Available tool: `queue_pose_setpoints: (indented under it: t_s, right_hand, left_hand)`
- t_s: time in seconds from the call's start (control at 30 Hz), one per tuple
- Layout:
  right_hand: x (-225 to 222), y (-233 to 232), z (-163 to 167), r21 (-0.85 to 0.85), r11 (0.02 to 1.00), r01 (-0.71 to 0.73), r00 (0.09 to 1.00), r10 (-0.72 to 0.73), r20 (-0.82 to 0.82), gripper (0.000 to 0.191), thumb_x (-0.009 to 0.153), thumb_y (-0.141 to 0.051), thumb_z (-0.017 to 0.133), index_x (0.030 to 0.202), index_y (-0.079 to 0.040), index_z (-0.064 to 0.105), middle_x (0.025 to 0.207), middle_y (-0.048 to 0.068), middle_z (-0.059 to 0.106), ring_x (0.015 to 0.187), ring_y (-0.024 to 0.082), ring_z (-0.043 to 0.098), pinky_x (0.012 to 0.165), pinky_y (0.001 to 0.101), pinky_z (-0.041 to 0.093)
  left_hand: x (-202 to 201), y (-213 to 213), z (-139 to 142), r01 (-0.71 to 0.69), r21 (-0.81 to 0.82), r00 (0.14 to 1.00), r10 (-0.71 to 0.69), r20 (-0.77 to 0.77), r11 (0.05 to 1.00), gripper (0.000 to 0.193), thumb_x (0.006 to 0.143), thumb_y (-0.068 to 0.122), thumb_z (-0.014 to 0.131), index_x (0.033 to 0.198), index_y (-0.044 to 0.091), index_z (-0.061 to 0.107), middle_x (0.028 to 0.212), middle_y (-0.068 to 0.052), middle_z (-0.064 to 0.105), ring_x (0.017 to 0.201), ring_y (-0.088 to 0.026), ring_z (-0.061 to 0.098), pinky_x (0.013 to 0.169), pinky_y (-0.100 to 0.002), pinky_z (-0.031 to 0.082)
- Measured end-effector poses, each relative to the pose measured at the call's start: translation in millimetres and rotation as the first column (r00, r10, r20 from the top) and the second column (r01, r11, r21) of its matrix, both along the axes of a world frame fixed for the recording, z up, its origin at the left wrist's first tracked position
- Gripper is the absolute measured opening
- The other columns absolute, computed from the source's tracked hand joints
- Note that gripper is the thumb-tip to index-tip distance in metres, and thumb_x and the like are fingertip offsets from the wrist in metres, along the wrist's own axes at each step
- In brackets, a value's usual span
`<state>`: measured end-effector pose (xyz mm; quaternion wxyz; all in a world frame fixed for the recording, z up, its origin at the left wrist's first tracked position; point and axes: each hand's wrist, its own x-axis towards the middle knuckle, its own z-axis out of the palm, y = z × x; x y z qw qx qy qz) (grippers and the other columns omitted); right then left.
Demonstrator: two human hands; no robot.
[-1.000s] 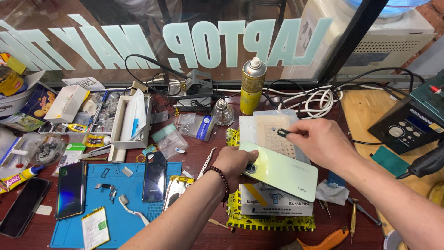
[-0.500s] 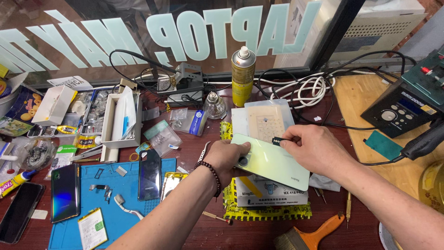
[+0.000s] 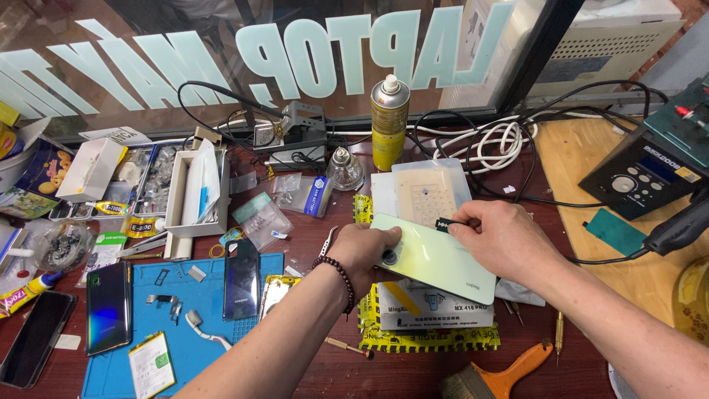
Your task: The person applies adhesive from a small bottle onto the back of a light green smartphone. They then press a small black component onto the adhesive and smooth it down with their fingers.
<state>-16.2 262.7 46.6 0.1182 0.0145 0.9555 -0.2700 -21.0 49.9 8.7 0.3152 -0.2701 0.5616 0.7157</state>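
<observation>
The left hand (image 3: 367,248) grips the pale green phone (image 3: 436,258) by its camera end, while the right hand (image 3: 493,238) pinches a small dark pick (image 3: 444,224) at the phone's upper edge.

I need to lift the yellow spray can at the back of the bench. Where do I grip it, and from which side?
Grip the yellow spray can around its straight middle body, not the narrow white cap on top. It stands upright near the glass. Probably come from the front: the soldering stand crowds its left, the white cable coil lies to its right, and the glass bottle sits front-left, so come in above that.
</observation>
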Motion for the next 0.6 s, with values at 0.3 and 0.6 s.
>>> queue_pose_setpoints:
  t_s: [0.3, 0.6]
  right_hand:
    - [3, 0, 0, -0.017, 0.999, -0.034, 0.998, 0.033, -0.057, 0.023, 0.086, -0.028, 0.071, 0.1, -0.011, 0.078, 0.082, 0.013, 0.079, 0.078, 0.027, 0.078, 0.073, 0.0387, 0.059]
    - [19, -5, 7, 0.043, 0.997, -0.057, 0.983, 0.064, -0.172, 0.022, 0.086, -0.028, 0.069, 0.1, -0.012, 0.077, 0.092, 0.01, 0.077, 0.083, 0.032, 0.075, 0.074, 0.044, 0.057]
  left_hand:
    - [0, 0, 7, 0.003, -0.017, 1.0, -0.003, 0.012, 1.0, 0.031, 0.095, 0.013, 0.065, 0.121, -0.003, 0.06, 0.11, -0.017, 0.073, 0.093, -0.028, 0.076, 0.079, -0.049, 0.068]
    - [2, 0, 10, 0.01, -0.05, 1.0, -0.01, -0.003, 0.999, 0.033, 0.093, 0.014, 0.067, 0.119, -0.005, 0.061, 0.108, -0.017, 0.073, 0.09, -0.028, 0.076, 0.074, -0.047, 0.068]
